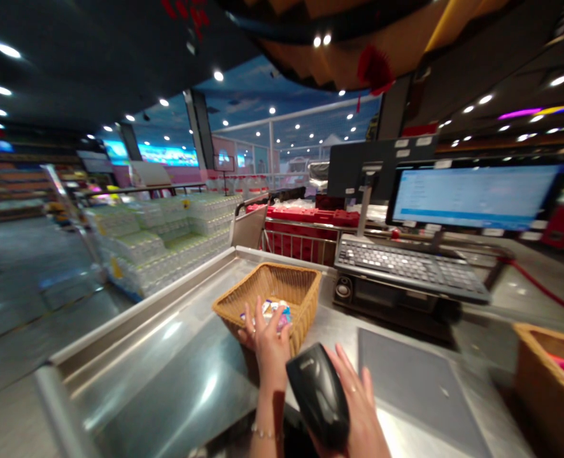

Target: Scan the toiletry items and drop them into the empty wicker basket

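A black handheld barcode scanner (319,395) is in my right hand (361,404), tilted, with its rounded back toward me. Its handle is mostly hidden below the head. My left hand (270,342) reaches over the near rim of a brown woven basket (307,312), fingers spread. Several small, colourful packets (282,310) lie inside the basket, just beyond and partly behind those fingers. Whether the fingertips touch them I cannot tell. The basket stands on the metal checkout counter (167,369).
A black keyboard (406,264) and a lit monitor (475,194) stand beyond the grey mat (415,388) at right. Another woven basket (535,362) is at the right edge. A raised metal rim (139,318) borders the counter's left side. Stacked bottle packs (167,232) stand behind it.
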Demonstrator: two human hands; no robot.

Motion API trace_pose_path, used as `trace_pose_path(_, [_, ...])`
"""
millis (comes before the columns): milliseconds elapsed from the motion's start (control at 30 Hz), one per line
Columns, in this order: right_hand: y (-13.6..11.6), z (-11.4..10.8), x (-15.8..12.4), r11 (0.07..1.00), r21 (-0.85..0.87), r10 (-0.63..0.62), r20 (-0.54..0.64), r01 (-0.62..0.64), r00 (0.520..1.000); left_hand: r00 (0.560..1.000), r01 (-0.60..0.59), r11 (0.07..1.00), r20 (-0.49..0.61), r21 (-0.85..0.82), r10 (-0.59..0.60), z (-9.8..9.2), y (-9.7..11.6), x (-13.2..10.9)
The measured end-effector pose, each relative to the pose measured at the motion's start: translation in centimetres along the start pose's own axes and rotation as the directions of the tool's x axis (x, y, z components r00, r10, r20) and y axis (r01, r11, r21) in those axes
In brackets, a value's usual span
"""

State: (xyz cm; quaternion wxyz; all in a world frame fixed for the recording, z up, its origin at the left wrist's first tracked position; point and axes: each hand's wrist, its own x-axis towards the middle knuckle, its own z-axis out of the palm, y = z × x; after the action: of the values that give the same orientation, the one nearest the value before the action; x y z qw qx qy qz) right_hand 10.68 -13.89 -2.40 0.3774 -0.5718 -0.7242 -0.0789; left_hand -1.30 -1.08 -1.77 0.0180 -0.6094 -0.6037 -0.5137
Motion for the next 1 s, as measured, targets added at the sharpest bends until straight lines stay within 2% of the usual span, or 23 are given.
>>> trace_pose_path(600, [0.7, -0.8, -0.6, 0.999, -0.002, 0.050, -0.021, -0.050, 0.999, 0.997, -0.074, 0.997, 0.009, -0.002, 0.074, 1.1, 1.3, -0.8])
trace_pose_path(1000, [1.7, -1.4, -1.5, 0.995, 0.032, 0.092, -0.055, -0.090, 0.994, 0.990, -0.109, 0.994, 0.085, -0.031, 0.111, 1.1, 3.3, -1.5])
